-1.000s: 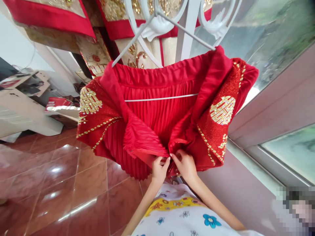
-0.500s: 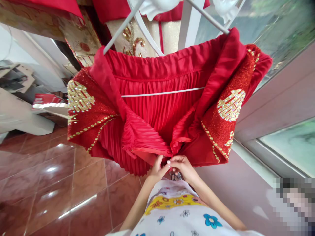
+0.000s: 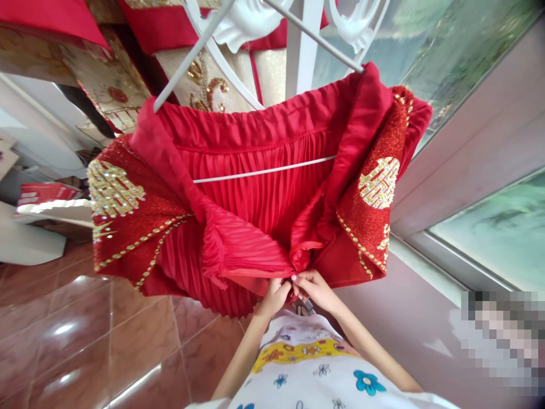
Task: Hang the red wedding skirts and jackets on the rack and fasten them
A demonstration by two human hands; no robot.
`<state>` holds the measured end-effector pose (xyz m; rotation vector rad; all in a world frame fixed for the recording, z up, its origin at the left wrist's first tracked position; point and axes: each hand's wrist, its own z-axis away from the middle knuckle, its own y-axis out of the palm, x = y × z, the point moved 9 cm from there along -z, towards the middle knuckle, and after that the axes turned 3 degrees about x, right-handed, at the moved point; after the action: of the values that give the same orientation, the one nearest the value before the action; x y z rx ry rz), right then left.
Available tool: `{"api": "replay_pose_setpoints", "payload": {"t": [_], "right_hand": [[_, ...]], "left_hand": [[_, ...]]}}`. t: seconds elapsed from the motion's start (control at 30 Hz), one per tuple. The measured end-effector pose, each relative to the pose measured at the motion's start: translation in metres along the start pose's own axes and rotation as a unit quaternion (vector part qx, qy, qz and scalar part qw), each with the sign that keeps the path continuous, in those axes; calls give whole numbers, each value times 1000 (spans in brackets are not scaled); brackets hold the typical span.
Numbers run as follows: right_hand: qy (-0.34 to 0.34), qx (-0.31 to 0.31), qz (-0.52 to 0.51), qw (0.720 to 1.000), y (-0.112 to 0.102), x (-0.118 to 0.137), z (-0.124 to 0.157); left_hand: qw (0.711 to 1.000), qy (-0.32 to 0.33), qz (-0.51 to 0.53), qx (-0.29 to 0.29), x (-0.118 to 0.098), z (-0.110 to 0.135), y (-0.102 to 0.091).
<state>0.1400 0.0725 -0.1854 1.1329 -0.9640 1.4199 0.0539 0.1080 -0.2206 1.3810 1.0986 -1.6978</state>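
A red pleated skirt [image 3: 259, 193] hangs on a white hanger [image 3: 264, 170] in front of me, with gold-beaded red panels at its left [image 3: 123, 216] and right [image 3: 374, 199]. My left hand [image 3: 272, 296] and my right hand [image 3: 313, 289] meet at the skirt's near edge, where two flaps of the waistband come together. Both hands pinch the red cloth with closed fingers, thumbs touching each other. What lies between the fingertips is too small to make out.
A white rack [image 3: 298, 51] carries the hanger, with other red and gold garments [image 3: 204, 79] behind it. A window and pink sill [image 3: 468, 170] run along the right. Glossy brown floor tiles [image 3: 85, 341] lie below left, near white furniture [image 3: 25, 238].
My two hands have drawn closer together at the skirt's opening and pulled its two flaps shut. The view has shifted, so the skirt sits a little further left.
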Motion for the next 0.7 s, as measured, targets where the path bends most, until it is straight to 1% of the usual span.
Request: {"api": "replay_pose_setpoints", "payload": {"t": [0.07,0.13,0.23,0.3,0.37,0.43,0.5,0.53,0.6,0.67,0.7], "right_hand": [[-12,-88,70,994,-13,2,2],[-21,-173,143,974,-24,7,9],[-42,-251,236,938,-31,19,21],[-65,-277,280,917,-32,28,28],[-88,-265,303,911,-31,35,29],[-91,-228,296,923,-29,39,25],[-69,-211,231,947,-32,41,20],[-52,-207,172,962,-33,42,17],[-9,-181,14,983,-26,44,14],[42,-110,-138,983,-2,51,11],[61,-59,-193,978,15,58,10]], "left_hand": [[1000,14,8,16,0,-2,4],[999,40,12,25,-3,-4,5],[996,88,-11,20,-9,-5,3],[993,109,-35,8,-13,-5,2],[991,120,-50,-4,-14,-7,1],[990,128,-60,-10,-16,-7,1],[988,135,-73,-14,-22,-6,-2],[986,142,-82,-19,-29,-4,-7],[974,186,-120,-50,-56,8,-24],[941,264,-183,-108,-95,31,-48],[918,301,-216,-138,-113,45,-59]]}}
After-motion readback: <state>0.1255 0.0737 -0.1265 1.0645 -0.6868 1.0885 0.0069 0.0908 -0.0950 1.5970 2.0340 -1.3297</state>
